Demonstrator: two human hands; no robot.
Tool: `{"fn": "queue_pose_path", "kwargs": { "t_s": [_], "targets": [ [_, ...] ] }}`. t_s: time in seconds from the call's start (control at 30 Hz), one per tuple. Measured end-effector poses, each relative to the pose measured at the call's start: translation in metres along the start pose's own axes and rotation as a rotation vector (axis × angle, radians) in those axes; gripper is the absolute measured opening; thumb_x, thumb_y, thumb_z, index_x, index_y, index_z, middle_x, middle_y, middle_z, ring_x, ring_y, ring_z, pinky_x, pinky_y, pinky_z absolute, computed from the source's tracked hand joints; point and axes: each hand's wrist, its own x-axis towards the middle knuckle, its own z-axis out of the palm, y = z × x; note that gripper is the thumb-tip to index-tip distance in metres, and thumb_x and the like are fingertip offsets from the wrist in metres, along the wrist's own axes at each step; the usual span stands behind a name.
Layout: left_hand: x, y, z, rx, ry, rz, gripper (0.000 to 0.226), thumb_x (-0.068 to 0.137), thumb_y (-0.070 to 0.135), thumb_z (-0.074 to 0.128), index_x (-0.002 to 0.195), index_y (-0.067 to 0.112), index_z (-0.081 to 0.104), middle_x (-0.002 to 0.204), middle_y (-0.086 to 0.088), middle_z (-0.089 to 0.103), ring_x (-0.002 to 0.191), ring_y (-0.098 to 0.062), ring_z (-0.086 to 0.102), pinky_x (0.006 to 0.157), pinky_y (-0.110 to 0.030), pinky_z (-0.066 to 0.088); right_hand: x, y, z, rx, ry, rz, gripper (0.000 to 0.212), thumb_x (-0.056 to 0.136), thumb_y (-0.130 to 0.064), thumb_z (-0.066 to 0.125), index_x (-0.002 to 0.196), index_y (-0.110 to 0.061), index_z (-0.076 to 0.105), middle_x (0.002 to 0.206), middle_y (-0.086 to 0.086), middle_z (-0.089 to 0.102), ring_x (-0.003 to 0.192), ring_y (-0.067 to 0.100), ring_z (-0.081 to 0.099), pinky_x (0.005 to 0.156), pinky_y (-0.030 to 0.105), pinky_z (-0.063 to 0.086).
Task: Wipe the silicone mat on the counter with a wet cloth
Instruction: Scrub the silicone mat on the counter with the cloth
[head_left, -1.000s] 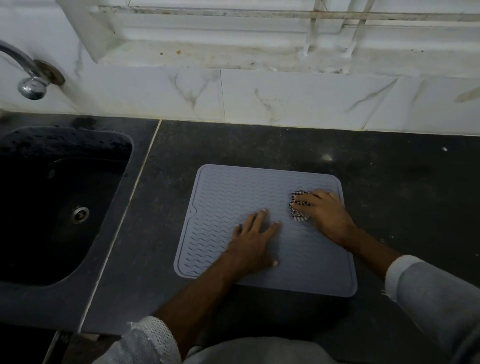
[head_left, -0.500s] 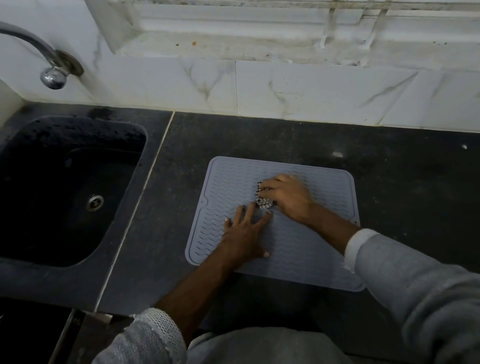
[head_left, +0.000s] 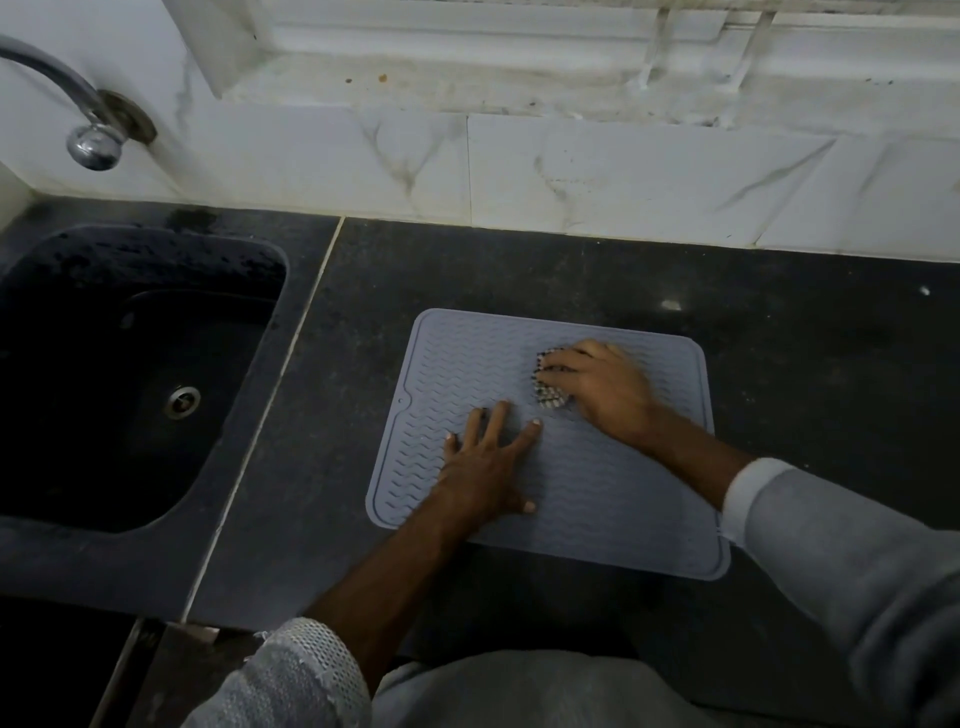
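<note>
A grey silicone mat (head_left: 613, 499) with a wavy ridged surface lies flat on the dark counter (head_left: 810, 374). My left hand (head_left: 485, 470) rests flat on the mat's left half, fingers spread, pressing it down. My right hand (head_left: 597, 387) is on the mat's upper middle, closed over a small black-and-white checked cloth (head_left: 548, 392). Only the cloth's left edge shows from under my fingers.
A black sink (head_left: 130, 374) with a metal drain sits to the left of the counter. A chrome tap (head_left: 88, 130) comes out of the white tiled wall (head_left: 571, 171) behind. A window ledge runs above the tiles.
My right hand slid the cloth leftward along the mat's upper part, then a little back to the right. My left hand stayed flat on the mat. The camera view shifted.
</note>
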Motion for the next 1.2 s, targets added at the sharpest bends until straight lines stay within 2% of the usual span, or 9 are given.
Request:
{"fn": "queue_pose_path", "kwargs": {
  "t_s": [0.1,0.2,0.3,0.43,0.57,0.73,0.97,1.07,1.2],
  "targets": [
    [0.001,0.000,0.003,0.013,-0.002,-0.018,0.110,0.074,0.057,0.070,0.146,0.047,-0.012,0.155,0.001,-0.027,0.142,-0.033,-0.023,0.110,-0.062,-0.002,0.018,-0.020,0.010,0.033,-0.020,-0.065,0.045,0.082,-0.004,0.061,0.125,-0.016,0.058,0.135,0.007,0.053,0.119,0.034,0.046,0.098,0.045,0.034],
    [0.002,-0.002,0.006,0.012,0.014,-0.008,0.110,0.074,0.056,0.070,0.146,0.046,-0.012,0.155,0.002,-0.027,0.142,-0.033,-0.023,0.110,-0.062,-0.002,0.006,-0.011,0.016,-0.003,-0.062,-0.046,0.046,0.089,-0.010,0.052,0.134,-0.022,0.049,0.145,0.002,0.042,0.128,0.029,0.036,0.104,0.040,0.026],
    [0.001,-0.003,0.006,0.011,0.031,0.003,0.109,0.074,0.054,0.071,0.147,0.046,-0.011,0.155,0.003,-0.027,0.142,-0.033,-0.022,0.110,-0.062,-0.001,-0.023,0.013,0.013,-0.043,-0.082,0.001,0.048,0.089,-0.015,0.057,0.135,-0.026,0.047,0.146,-0.001,0.041,0.132,0.027,0.033,0.107,0.041,0.023],
    [0.002,-0.004,0.007,0.007,0.035,0.009,0.110,0.074,0.054,0.071,0.146,0.045,-0.011,0.155,0.003,-0.027,0.142,-0.034,-0.022,0.110,-0.063,-0.001,-0.031,0.015,0.004,-0.041,-0.065,0.020,0.047,0.083,-0.012,0.063,0.128,-0.023,0.055,0.139,0.002,0.050,0.123,0.029,0.042,0.102,0.044,0.030],
    [0.003,-0.003,0.009,0.021,0.027,-0.006,0.111,0.073,0.056,0.071,0.145,0.047,-0.012,0.155,0.003,-0.028,0.141,-0.033,-0.023,0.110,-0.063,-0.002,-0.003,-0.008,0.006,0.011,0.064,-0.032,0.041,0.077,-0.003,0.066,0.117,-0.014,0.065,0.128,0.009,0.060,0.109,0.038,0.054,0.092,0.046,0.041],
    [0.001,-0.001,0.008,0.015,0.016,-0.014,0.110,0.074,0.056,0.069,0.146,0.046,-0.014,0.155,0.001,-0.027,0.142,-0.034,-0.023,0.110,-0.062,-0.004,0.014,-0.026,0.019,0.007,0.030,-0.065,0.042,0.080,-0.007,0.066,0.122,-0.015,0.061,0.133,0.008,0.056,0.115,0.036,0.050,0.095,0.046,0.039],
    [-0.003,-0.001,0.004,-0.013,0.029,0.002,0.108,0.076,0.052,0.070,0.147,0.044,-0.010,0.155,0.002,-0.027,0.142,-0.032,-0.023,0.111,-0.061,-0.004,-0.036,0.016,0.015,-0.041,0.020,0.014,0.053,0.071,-0.005,0.073,0.121,-0.020,0.062,0.129,0.007,0.059,0.113,0.035,0.053,0.093,0.050,0.041],
    [-0.003,-0.002,0.003,-0.029,0.059,0.011,0.107,0.075,0.052,0.071,0.149,0.042,-0.006,0.157,0.003,-0.022,0.143,-0.032,-0.018,0.112,-0.060,0.000,-0.039,0.017,0.016,-0.047,0.026,0.013,0.056,0.066,-0.005,0.076,0.118,-0.019,0.063,0.126,0.007,0.061,0.109,0.036,0.055,0.090,0.050,0.042],
    [-0.009,-0.014,-0.007,-0.050,0.143,-0.004,0.105,0.074,0.049,0.073,0.150,0.038,0.001,0.159,-0.001,-0.010,0.145,-0.031,-0.005,0.112,-0.058,0.014,-0.038,0.016,0.017,-0.046,0.010,0.042,0.054,0.067,-0.011,0.080,0.117,-0.021,0.064,0.125,0.005,0.062,0.109,0.034,0.056,0.090,0.049,0.043]
  ]
}}
